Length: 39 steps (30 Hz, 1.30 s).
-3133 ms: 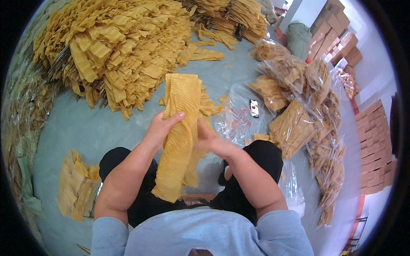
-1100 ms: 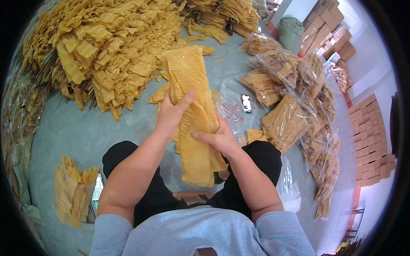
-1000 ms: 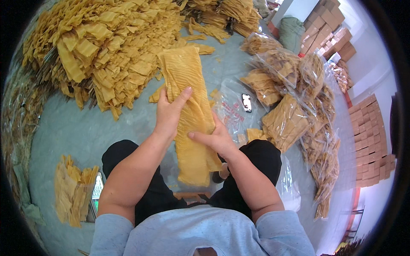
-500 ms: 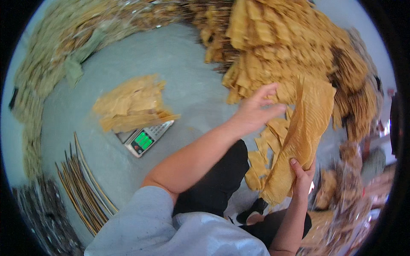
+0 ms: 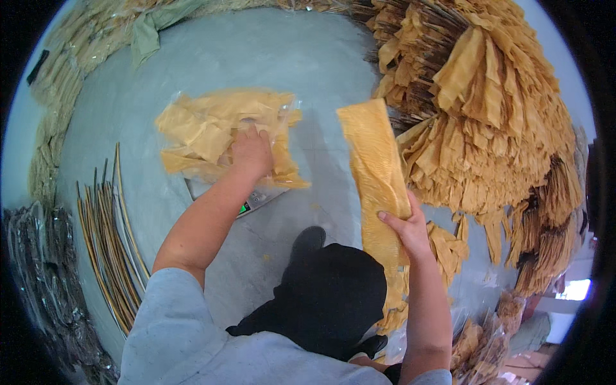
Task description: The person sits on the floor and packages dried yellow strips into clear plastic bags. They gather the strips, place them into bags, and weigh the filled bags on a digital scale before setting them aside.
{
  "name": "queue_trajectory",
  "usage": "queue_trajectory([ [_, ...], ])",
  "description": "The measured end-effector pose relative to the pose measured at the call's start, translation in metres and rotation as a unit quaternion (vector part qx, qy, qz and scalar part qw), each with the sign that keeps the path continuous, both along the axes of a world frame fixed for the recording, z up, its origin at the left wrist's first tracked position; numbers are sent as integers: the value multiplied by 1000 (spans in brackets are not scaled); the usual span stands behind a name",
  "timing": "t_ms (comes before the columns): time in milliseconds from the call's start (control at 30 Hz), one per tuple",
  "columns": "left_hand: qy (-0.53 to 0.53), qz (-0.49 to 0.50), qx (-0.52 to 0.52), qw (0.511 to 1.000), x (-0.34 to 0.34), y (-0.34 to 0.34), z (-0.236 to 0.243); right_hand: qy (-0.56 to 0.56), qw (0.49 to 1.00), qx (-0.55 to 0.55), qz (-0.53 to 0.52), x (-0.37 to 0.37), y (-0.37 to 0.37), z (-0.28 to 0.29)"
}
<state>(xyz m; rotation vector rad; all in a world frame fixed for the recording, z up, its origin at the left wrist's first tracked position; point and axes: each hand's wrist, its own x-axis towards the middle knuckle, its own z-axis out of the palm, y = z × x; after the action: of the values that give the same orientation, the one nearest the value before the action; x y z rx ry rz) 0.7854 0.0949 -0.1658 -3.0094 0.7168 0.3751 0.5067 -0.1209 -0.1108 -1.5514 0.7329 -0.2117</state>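
My right hand [image 5: 410,228] is closed around the lower part of a long, wrinkled yellow sheet [image 5: 375,160] that looks like dried tofu skin. The sheet stands upright above the floor, its top end free. Off to the left, my left hand [image 5: 252,153] grips a clear plastic bag [image 5: 285,154] filled with similar yellow sheets [image 5: 199,125]; its fingertips are partly hidden and blurred. The bag rests over a small digital scale [image 5: 253,200], covering most of it except a front corner with a bit of green display.
A large heap of yellow sheets on sticks [image 5: 481,147] rises at the right. Loose yellow pieces [image 5: 447,247] lie near my right forearm. Thin rods [image 5: 109,237] lie at the left, beside dark bundles [image 5: 51,282]. A green cloth [image 5: 147,35] sits at the far left.
My left hand has gone from beside the yellow sheet across to the bag on the scale. My right hand still holds the sheet, now farther left in view. The view has shifted.
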Motion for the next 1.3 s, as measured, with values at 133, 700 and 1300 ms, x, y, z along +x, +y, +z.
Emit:
queue_trajectory([
  [133, 78, 56, -145, 985, 39, 21, 11, -5, 996, 48, 77, 46, 5, -2],
  [700, 503, 241, -745, 366, 53, 119, -48, 136, 917, 175, 333, 162, 39, -10],
  [1300, 18, -95, -586, 805, -40, 48, 40, 65, 933, 267, 234, 211, 51, -6],
])
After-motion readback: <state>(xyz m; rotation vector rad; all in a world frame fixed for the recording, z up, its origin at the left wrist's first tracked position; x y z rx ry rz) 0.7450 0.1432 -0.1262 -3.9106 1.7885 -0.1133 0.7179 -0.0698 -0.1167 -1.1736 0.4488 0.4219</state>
